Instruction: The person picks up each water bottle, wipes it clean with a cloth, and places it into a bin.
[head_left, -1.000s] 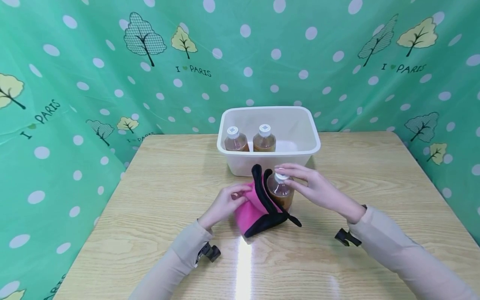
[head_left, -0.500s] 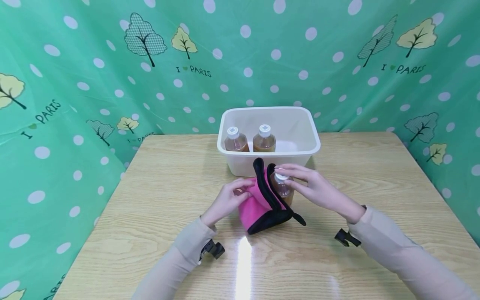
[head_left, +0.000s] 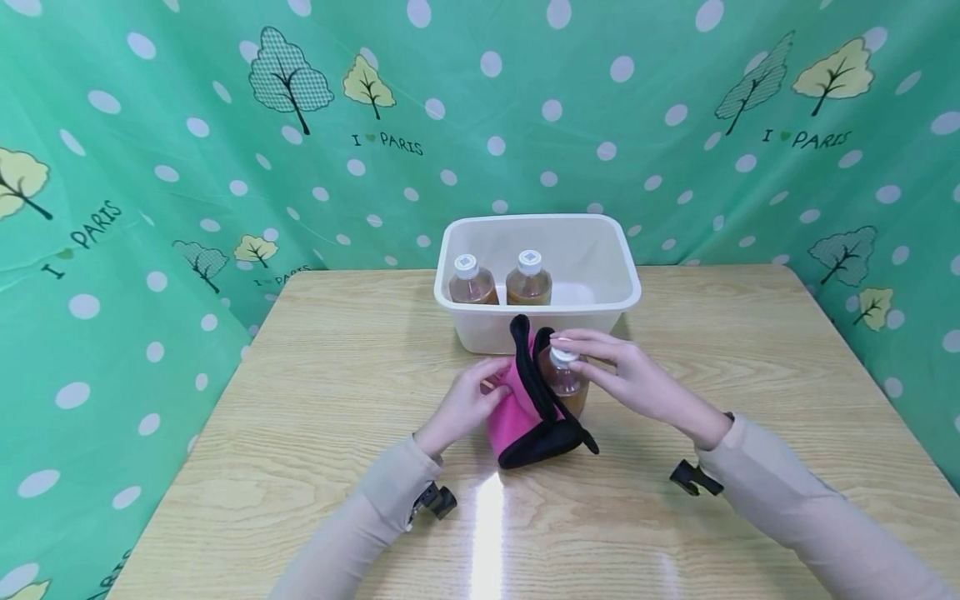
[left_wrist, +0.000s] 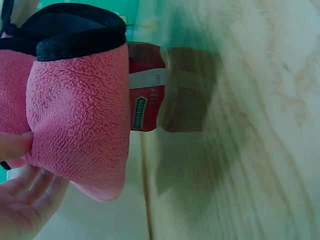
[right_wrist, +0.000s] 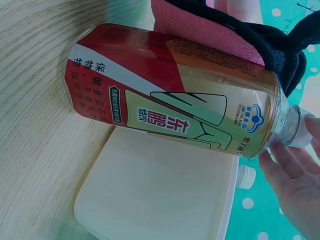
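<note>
- The bottle [right_wrist: 170, 107] is upright or nearly so around the middle of the desk [head_left: 315, 400], just in front of the bin [head_left: 491, 333]; it looks to be standing on the desk.
- The right grip [head_left: 626, 371] is narrowed at the top of the bottle, fingers and thumb either side of the white cap [head_left: 564, 356].
- The left grip [head_left: 461, 408] is closed up on the pink side of the cloth [head_left: 513, 421], pinching the fleece between thumb and fingers.
- The cloth lies against the side of the bottle that faces the desk's left edge, its black trim running along it; in the left wrist view its lower end seems to hang clear of the desk.
- Two more bottles, one on the left [head_left: 472, 289] and one beside it [head_left: 528, 289], stand in the bin by the desk's far edge.
- Done, as I judge it: cloth and bottle are together, each under its own hand.
- Left, as I judge it: the handling of this bottle with the cloth looks midway. The label side shows uncovered, the bottle is outside the bin, and neither hand has let go. How far the cloth wraps the hidden side I cannot tell.
</note>
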